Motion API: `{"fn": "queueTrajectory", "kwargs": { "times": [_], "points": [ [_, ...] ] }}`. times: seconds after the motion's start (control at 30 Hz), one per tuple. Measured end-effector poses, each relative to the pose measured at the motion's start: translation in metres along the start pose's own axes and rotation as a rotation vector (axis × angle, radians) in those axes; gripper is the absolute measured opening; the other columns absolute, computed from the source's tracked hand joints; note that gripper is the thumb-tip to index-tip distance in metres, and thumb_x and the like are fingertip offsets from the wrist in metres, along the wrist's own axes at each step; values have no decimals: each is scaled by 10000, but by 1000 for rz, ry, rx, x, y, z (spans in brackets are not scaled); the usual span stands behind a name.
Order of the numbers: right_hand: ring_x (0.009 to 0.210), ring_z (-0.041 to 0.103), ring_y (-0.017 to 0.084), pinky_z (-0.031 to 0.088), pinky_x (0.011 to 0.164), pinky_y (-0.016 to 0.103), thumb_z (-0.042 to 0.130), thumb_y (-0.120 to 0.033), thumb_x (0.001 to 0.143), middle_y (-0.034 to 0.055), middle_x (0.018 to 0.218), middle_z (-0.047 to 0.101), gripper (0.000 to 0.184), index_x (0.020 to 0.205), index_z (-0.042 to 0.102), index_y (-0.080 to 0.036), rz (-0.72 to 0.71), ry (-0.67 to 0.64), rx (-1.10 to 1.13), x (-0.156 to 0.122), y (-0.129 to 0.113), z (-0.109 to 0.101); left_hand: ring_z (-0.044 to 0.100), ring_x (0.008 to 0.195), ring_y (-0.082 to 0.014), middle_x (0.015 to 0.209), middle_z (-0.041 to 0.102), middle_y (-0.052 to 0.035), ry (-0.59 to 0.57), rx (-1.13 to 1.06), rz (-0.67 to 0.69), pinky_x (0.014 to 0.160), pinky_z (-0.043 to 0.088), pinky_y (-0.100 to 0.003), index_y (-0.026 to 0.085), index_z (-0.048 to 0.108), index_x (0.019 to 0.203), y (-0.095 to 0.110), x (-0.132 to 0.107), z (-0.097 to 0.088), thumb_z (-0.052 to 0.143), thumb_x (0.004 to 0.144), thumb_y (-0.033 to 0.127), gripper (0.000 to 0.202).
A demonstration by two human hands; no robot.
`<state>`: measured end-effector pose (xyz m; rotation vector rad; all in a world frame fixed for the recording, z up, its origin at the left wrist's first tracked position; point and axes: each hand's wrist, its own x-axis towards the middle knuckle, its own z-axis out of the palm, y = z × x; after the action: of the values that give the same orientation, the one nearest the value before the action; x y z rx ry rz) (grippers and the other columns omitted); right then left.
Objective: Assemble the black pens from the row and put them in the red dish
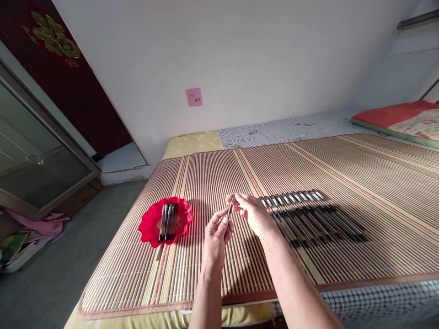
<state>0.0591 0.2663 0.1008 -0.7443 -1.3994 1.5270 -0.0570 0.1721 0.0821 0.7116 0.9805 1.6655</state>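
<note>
My left hand (216, 233) is closed around the lower part of a slim dark pen (229, 211), which points upward with its metal-looking tip bare. At the upper end, the fingers of my right hand (250, 212) close in a pinch about the pen's tip. Right of my hands lies a row of pen caps (298, 197), dark with pale labels. Below the caps, several uncapped pen barrels (318, 224) rest side by side at a slant. To the left, a red scalloped plate (146, 228) holds several capped black pens (168, 221).
A striped bamboo mat (192, 274) covers the bed. Folded red and floral bedding (398, 116) lies at the far right. A pink note (194, 97) is stuck on the wall. On the left are a glass-paned door (41, 146) and the grey floor (116, 210).
</note>
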Motion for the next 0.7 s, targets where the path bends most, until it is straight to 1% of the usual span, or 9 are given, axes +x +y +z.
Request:
{"fn": "queueTrajectory", "kwargs": {
  "times": [0.07, 0.1, 0.2, 0.3, 0.37, 0.43, 0.53, 0.6, 0.7],
  "points": [
    [1029, 684, 223, 511, 886, 346, 707, -567, 894, 93, 1151, 772, 374, 996, 813, -223, 11, -26, 75, 1, 2, -2, 361, 517, -59, 644, 616, 17, -6, 2, 1, 497, 206, -190, 170, 763, 1122, 0, 0, 0, 896, 753, 513, 521],
    [1017, 680, 218, 506, 894, 343, 736, -533, 877, 90, 1157, 773, 343, 994, 815, -221, 18, -38, 91, 1, 3, -3, 348, 512, -57, 641, 614, 19, -9, 2, 2, 494, 201, -191, 169, 763, 1124, 0, 1, 0, 896, 752, 515, 525],
    [924, 655, 190, 487, 909, 337, 779, -490, 859, 59, 1054, 779, 288, 949, 809, -218, 15, -34, 36, 0, 4, -5, 344, 515, -54, 648, 617, 22, -7, -4, -6, 501, 214, -190, 175, 764, 1122, 1, 0, 0, 901, 749, 509, 519],
    [893, 639, 188, 481, 909, 338, 802, -516, 842, 40, 947, 765, 302, 894, 791, -219, 8, 7, -20, 0, 4, -6, 347, 514, -54, 659, 622, 21, -14, -3, -15, 503, 221, -193, 181, 766, 1118, 2, -1, 1, 898, 758, 498, 498],
    [907, 641, 197, 487, 906, 345, 757, -551, 876, 56, 980, 766, 337, 924, 797, -219, 9, -1, -15, 0, 3, -6, 350, 514, -57, 659, 625, 17, -19, -1, -12, 499, 217, -195, 179, 763, 1121, 2, -1, 2, 893, 766, 492, 491],
    [938, 647, 203, 491, 913, 352, 705, -560, 912, 74, 1063, 767, 360, 985, 808, -223, 13, -35, 30, 0, 2, -6, 339, 510, -56, 650, 622, 17, -19, -6, -6, 494, 204, -194, 172, 756, 1120, 1, -1, 1, 894, 763, 495, 501],
    [963, 648, 200, 484, 912, 343, 725, -508, 898, 76, 1131, 763, 313, 1004, 815, -228, 24, -77, 91, 0, 1, -6, 309, 502, -50, 635, 609, 24, -17, -12, -3, 490, 181, -193, 158, 748, 1123, 0, 0, 1, 900, 751, 507, 532],
    [930, 637, 193, 474, 888, 335, 758, -476, 871, 69, 1083, 765, 279, 969, 815, -221, 34, -88, 87, 0, 1, -6, 309, 504, -48, 641, 611, 24, -14, -7, -6, 493, 181, -191, 153, 745, 1139, -1, 0, 0, 897, 756, 507, 544],
    [873, 607, 185, 458, 858, 331, 796, -482, 845, 46, 951, 746, 273, 904, 795, -215, 40, -59, 57, -1, 1, -7, 319, 511, -49, 645, 612, 24, -13, -3, -6, 497, 187, -188, 155, 746, 1145, -2, 1, -1, 889, 769, 500, 530]
  ]
}}
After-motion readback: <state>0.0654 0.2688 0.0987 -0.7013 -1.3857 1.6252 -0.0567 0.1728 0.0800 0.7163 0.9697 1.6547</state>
